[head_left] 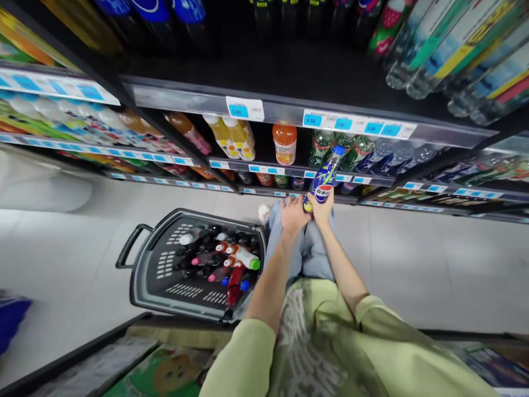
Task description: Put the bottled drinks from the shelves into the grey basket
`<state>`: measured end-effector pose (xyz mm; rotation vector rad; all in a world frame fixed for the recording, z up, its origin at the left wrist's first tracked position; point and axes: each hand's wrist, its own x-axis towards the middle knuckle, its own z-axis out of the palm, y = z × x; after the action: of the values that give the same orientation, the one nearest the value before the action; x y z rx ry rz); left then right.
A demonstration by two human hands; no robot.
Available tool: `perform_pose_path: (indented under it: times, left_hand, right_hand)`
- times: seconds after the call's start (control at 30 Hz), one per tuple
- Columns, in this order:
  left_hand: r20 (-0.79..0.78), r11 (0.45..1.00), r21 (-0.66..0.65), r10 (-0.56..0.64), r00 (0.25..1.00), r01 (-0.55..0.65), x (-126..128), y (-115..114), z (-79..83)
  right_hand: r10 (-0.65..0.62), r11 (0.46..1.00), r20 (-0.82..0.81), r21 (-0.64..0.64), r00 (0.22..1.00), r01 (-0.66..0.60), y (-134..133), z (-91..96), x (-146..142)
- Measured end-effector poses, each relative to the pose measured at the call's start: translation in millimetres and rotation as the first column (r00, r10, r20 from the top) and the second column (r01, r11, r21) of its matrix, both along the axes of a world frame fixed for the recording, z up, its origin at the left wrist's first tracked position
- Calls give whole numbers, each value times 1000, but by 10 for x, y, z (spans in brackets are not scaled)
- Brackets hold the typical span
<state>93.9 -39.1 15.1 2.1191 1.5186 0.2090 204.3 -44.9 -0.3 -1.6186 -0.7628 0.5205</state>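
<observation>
My right hand is wrapped around the base of a blue and purple soda bottle with a blue cap, held tilted toward the lower shelves. My left hand sits right beside it, fingers curled and touching the bottle's bottom. Both arms reach out over my knees in light blue jeans. A dark grey shopping basket with a handle stands on the floor at my left and holds several bottles with white, red, green and blue caps.
Store shelves with blue price tags run across the view, stocked with orange juice bottles, yellow drinks and green and clear bottles. Pale tiled floor lies on both sides. Printed cartons sit near my feet.
</observation>
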Motion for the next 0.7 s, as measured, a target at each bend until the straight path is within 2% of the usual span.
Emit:
perform_pose_path:
  times: [0.2,0.4,0.7]
  left_hand:
    - [-6,999,4,-41,999,41,-76,52,-53]
    - [1,1000,-16,-26,1000,26,-38,47,-61]
    - [10,999,14,-30,1000,30,-47,46,-65]
  right_hand:
    - [159,987,-26,-18,987,-160,15,65,-45]
    - [160,986,-122,-23,980,-164,66,30,64]
    - [152,988,-148,6,977,-153,51,69,52]
